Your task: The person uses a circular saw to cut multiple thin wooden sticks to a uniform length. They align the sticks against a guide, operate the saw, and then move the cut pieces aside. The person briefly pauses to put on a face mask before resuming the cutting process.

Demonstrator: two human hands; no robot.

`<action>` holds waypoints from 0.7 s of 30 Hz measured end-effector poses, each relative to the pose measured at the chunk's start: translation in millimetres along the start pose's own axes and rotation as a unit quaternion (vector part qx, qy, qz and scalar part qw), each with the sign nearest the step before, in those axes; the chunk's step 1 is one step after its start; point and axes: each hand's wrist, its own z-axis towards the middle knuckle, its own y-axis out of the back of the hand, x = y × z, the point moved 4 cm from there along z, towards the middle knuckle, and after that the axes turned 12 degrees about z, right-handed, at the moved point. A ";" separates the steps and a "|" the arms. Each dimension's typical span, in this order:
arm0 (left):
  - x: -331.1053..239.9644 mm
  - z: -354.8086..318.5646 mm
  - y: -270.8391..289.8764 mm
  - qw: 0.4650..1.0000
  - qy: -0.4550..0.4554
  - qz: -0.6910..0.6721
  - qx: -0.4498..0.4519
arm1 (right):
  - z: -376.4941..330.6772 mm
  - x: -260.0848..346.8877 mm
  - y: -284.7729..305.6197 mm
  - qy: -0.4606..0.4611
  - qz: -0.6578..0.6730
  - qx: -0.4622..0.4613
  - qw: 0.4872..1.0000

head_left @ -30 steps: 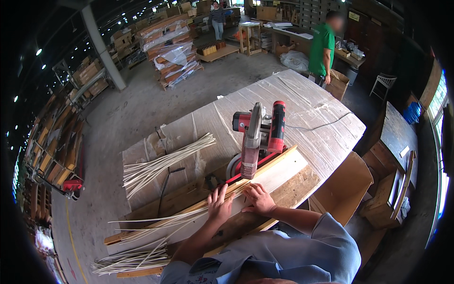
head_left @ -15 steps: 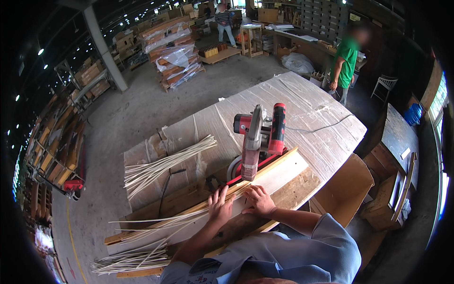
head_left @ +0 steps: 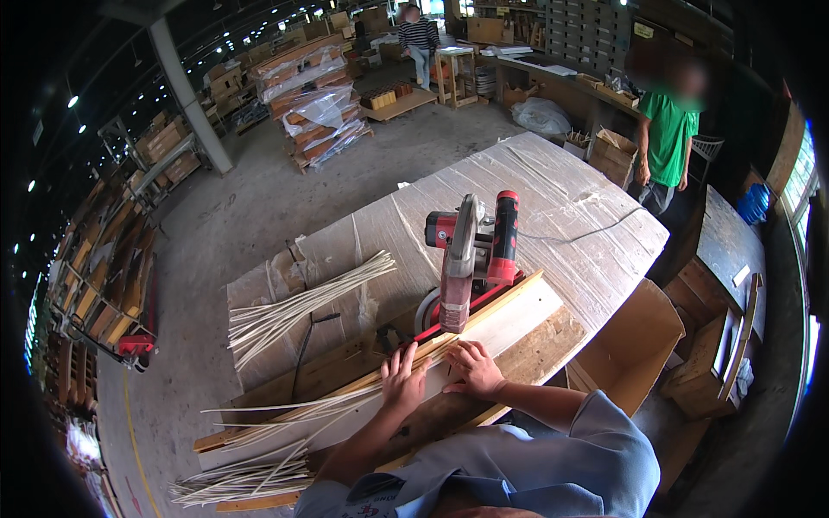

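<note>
A bundle of long thin pale strips (head_left: 345,402), like cane or thin wood, runs along a wooden guide on the bench. My left hand (head_left: 403,380) presses down over the bundle, its fingers bent across the strips against the guide. Close by on the right, my right hand (head_left: 475,369) has curled fingers at the strips' end, just below the saw's blade guard. The red and black miter saw (head_left: 458,268) has its head above the guide, near both hands. Whether the blade turns cannot be seen. My palms hide part of the strips.
More pale strips (head_left: 311,298) lie on the plastic-covered table (head_left: 553,198), and another pile (head_left: 246,477) sits at the near left. A cardboard box (head_left: 635,345) stands to the right. A person in green (head_left: 667,142) stands beyond the table; a wrapped stack (head_left: 311,104) is farther back.
The person in green has shifted right and turned toward the table. My hands stay nearly in place on the strips, and the saw looks unmoved.
</note>
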 end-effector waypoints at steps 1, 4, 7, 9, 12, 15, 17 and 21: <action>0.1 0.1 0.2 1.000 -0.001 0.002 -0.002 | 0.1 0.4 0.1 0.000 0.002 -0.001 1.000; 0.0 0.1 1.0 1.000 -0.002 0.002 0.000 | 0.0 0.0 0.0 0.001 0.001 -0.003 1.000; -0.5 0.7 1.4 1.000 -0.001 0.003 -0.003 | -1.3 -0.9 -2.4 -0.004 -0.004 0.002 1.000; -0.2 0.7 2.0 1.000 -0.001 -0.003 -0.004 | -2.4 -2.8 -4.5 -0.016 -0.001 0.014 1.000; -0.3 1.4 2.5 1.000 -0.003 -0.002 -0.005 | -3.0 -4.8 -6.0 -0.018 0.001 0.014 1.000; -1.1 1.1 3.3 1.000 -0.004 0.000 -0.003 | -3.3 -4.9 -6.4 -0.016 -0.003 0.014 1.000; -0.6 1.2 3.5 1.000 -0.003 0.001 -0.001 | -2.7 -4.4 -6.4 -0.015 0.003 0.014 1.000; 0.0 0.7 2.9 1.000 -0.002 0.001 0.003 | -2.8 -4.5 -6.9 -0.015 -0.006 0.021 1.000</action>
